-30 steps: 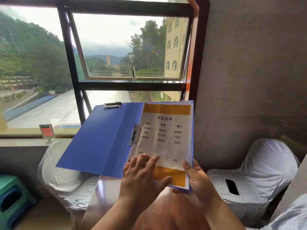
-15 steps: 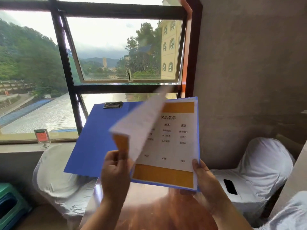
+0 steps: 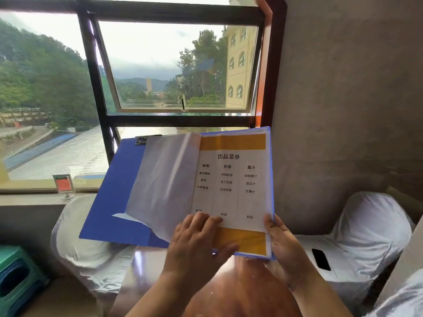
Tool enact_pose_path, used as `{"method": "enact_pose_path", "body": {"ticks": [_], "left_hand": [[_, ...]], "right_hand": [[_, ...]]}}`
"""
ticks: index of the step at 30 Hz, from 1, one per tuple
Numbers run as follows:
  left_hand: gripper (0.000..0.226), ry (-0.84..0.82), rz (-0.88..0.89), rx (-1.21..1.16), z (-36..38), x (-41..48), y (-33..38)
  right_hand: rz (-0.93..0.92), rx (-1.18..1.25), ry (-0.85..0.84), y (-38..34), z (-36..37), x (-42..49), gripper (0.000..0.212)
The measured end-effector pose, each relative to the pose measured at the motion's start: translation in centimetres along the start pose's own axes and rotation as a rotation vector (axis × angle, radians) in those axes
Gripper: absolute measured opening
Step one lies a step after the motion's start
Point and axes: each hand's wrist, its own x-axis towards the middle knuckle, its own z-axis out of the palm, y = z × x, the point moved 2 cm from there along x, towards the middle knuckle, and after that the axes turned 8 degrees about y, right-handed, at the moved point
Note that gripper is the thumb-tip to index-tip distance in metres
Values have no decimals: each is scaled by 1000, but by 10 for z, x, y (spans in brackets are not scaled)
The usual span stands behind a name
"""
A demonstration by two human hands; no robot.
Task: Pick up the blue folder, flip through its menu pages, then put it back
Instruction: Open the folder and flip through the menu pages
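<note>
The blue folder (image 3: 114,202) is held open in the air in front of the window, its cover spread to the left. A turned page (image 3: 164,179) lies blank side up over the left half. On the right a menu page (image 3: 231,186) with orange bands and printed columns faces me. My right hand (image 3: 281,243) grips the folder's lower right corner, thumb on the page. My left hand (image 3: 199,239) rests flat with fingers apart on the bottom left of the menu page.
A reddish table top (image 3: 240,289) lies below the folder. White-covered chairs stand at left (image 3: 91,255) and right (image 3: 366,227); a black phone (image 3: 321,259) lies on the right one. A small sign stand (image 3: 64,186) sits on the sill. A green stool (image 3: 16,275) is at bottom left.
My left hand lifted a menu page and swung it over to the left. That page now lies on the left half, and the hand is back down on the following page.
</note>
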Motion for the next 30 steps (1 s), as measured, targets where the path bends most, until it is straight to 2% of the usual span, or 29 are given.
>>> {"method": "enact_pose_path", "body": {"ticks": [1, 3, 7, 10, 12, 15, 17, 19, 20, 22, 23, 25, 27, 28, 30], "left_hand": [[64, -19, -41, 16, 2, 1, 1], [64, -27, -69, 37, 5, 0, 1], [25, 58, 26, -1, 5, 6, -4], [22, 133, 35, -47, 2, 11, -4], [18, 214, -171, -163, -2, 12, -15], [33, 362, -743, -544, -3, 10, -41], [40, 418, -1029, -805, -3, 7, -56], [34, 427, -1182, -917, -4, 4, -66], [30, 428, -1210, -896, -5, 2, -69], [25, 457, -1167, -686, -9, -4, -71], [26, 476, -1067, -536, -13, -6, -68], [29, 451, -688, -265, -22, -5, -50], [23, 309, -227, -136, -19, -1, -25], [22, 213, -71, -114, -13, 0, -14], [38, 43, 18, -47, -1, 3, -1]], "right_hand": [[-5, 6, -6, 1, 2, 1, 81], [7, -8, -13, 0, 6, 0, 83], [21, -15, -40, -1, 12, -2, 82], [1, -7, -42, -1, 7, 1, 74], [-23, -7, -16, -1, -1, 3, 70], [-47, -4, 50, -2, -18, 8, 69], [-67, 12, 68, -3, -25, 10, 66], [-78, 22, 80, -5, -27, 12, 64], [-80, 27, 72, -6, -26, 13, 63], [-80, 45, 44, -6, -25, 13, 60], [-77, 50, 34, -6, -24, 14, 60], [-68, 53, 19, -5, -19, 13, 60], [-64, 52, -1, -2, -12, 13, 64], [-65, 48, -10, -1, -7, 13, 66], [-66, 23, -26, -1, 5, 10, 72]]}}
